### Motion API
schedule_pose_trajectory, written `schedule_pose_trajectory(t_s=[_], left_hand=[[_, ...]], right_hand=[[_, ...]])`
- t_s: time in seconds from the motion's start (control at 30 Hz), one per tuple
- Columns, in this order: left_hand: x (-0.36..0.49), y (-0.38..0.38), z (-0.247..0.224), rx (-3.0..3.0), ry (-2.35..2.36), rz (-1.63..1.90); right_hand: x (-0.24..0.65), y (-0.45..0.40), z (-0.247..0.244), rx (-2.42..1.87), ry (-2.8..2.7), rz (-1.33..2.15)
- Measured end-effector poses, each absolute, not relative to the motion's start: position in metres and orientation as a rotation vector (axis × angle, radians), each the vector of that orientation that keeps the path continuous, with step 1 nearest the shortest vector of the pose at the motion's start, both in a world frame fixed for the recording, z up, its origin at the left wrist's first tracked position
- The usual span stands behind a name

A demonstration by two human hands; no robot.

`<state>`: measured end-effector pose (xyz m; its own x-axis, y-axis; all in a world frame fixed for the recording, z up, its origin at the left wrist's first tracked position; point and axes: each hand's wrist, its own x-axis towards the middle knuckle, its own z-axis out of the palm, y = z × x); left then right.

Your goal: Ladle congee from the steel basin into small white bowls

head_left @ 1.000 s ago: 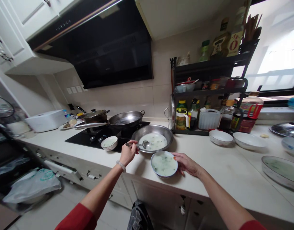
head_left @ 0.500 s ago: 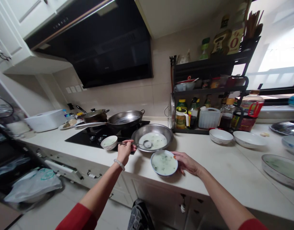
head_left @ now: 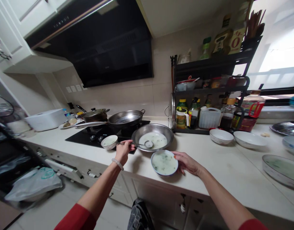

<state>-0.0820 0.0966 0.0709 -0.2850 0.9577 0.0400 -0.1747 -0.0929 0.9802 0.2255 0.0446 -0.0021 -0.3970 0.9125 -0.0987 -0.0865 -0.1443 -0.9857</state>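
Observation:
My left hand (head_left: 124, 150) is closed around the handle of a metal ladle (head_left: 148, 144), whose bowl rests at the surface of pale soup in a wide steel basin (head_left: 169, 134). My right hand (head_left: 186, 162) grips the right side of a white bowl (head_left: 164, 163) filled with pale soup with green bits, at the counter's front edge just before the basin. Left of my left hand stands a small bowl (head_left: 109, 142) with some of the same soup, beside the stove.
A steel wok (head_left: 125, 118) and a lidded pot (head_left: 94, 114) sit on the black stove. Two white bowls (head_left: 221, 136) (head_left: 249, 139) and a large soup-filled dish (head_left: 282, 167) stand at the right. Behind them is a black rack (head_left: 209, 88) with bottles.
My left hand and the ladle have shifted very slightly; the ladle's bowl is a little further right in the basin. My right hand keeps its hold on the bowl.

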Motion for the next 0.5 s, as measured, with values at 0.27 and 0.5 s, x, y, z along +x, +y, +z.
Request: schedule_pose_trajectory(t_s=[0.27, 0.5], left_hand=[[-0.0832, 0.0952, 0.0713, 0.956, 1.23, 1.546], [-0.0837, 0.0944, 0.071, 0.951, 1.23, 1.554]], right_hand=[[0.2247, 0.0434, 0.0002, -0.997, -1.35, 1.641], [0.2249, 0.0439, -0.001, -0.994, -1.336, 1.647]])
